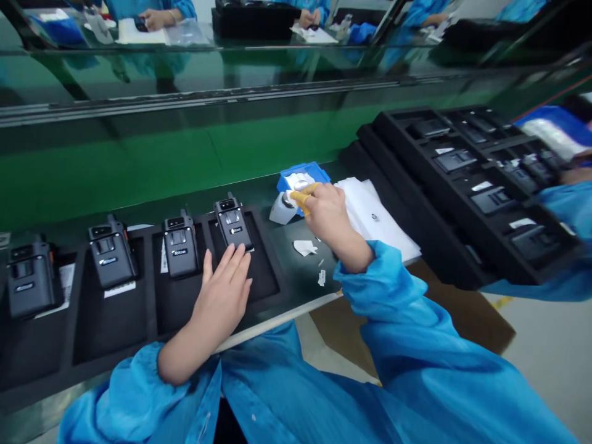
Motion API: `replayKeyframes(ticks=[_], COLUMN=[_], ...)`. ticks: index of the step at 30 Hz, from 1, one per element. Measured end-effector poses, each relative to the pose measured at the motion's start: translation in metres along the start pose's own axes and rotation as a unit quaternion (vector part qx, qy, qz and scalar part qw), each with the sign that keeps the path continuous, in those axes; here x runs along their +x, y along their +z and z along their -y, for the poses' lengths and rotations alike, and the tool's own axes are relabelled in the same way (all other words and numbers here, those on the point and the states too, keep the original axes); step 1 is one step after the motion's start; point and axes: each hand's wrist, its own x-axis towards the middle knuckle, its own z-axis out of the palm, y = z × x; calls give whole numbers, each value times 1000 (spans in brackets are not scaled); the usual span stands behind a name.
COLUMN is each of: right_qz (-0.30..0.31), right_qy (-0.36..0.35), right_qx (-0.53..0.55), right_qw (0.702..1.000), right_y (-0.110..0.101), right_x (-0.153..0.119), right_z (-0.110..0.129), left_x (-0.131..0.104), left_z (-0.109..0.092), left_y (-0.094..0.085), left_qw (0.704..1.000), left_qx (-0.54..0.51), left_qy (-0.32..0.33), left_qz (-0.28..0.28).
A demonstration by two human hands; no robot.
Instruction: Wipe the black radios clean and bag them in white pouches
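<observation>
My left hand (222, 288) lies with its fingers stretched out, the tips at the lower end of a black handheld radio (234, 225). This radio rests in the rightmost compartment of a black foam tray (272, 287). My right hand (326, 209), with yellow finger covers on it, is at the top of a small white bottle (281, 209). Its fingers pinch a small white wipe (291, 197) against the bottle's top; the fingers partly hide it. Behind the bottle is a blue box (319, 171) with white pieces inside.
More radios (180, 246) lie in the tray to the left. White sheets (370, 216) and paper scraps (305, 248) are on the bench. Stacked black foam trays (416, 179) holding devices stand at the right, beside a co-worker's sleeve (567, 209). Other people work behind the green partition (176, 154).
</observation>
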Motion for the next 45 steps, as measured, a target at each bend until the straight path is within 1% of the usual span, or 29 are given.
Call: replayKeyframes(ticks=[2,5,8,10,12,14,18,20,22,24,26,28,30,32,38,41,45], right_qz=[-8,-28,-25,-29,-44,-49,-33,-31,-21,-6,0,-19,-35,-31,-19,2,0], right_qy=[-13,-31,-49,-52,-52,-65,-138,-180,-212,-229,-234,-229,-213,-198,-211,-187,-138], right_qx=[-8,-14,-16,-13,-2,15,41,38,33,25,6,-13,-11,4,19,24,37], right_qw=[1000,999,998,998,998,997,989,982,976,973,972,973,976,980,977,982,990], right_y=[2,1,-2,-5,-8,-9,1,8,13,17,19,22,24,24,24,26,24], right_x=[-3,-5,-2,2,6,11,20,24,28,30,30,28,26,24,26,26,20], right_z=[1,-1,-5,-2,8,25,64,80,91,96,97,94,89,87,97,95,79], left_x=[2,2,-1,-3,-4,-5,-2,-2,-1,-2,-2,-2,-2,-2,1,1,1], left_z=[-1,-2,-1,-1,0,1,1,0,0,0,0,0,0,0,-1,-1,-1], left_y=[5,9,12,15,17,17,15,13,13,13,13,13,13,12,10,9,10], left_qw=[999,996,996,997,998,998,998,999,999,999,999,999,999,999,999,999,999], left_qx=[43,71,73,64,56,52,51,50,46,40,35,32,30,30,47,48,47], left_qy=[-8,-16,-9,-6,-5,-4,3,6,4,0,-2,-3,-4,-3,6,9,8], left_qz=[24,51,53,47,40,36,24,22,26,31,33,36,36,35,20,21,25])
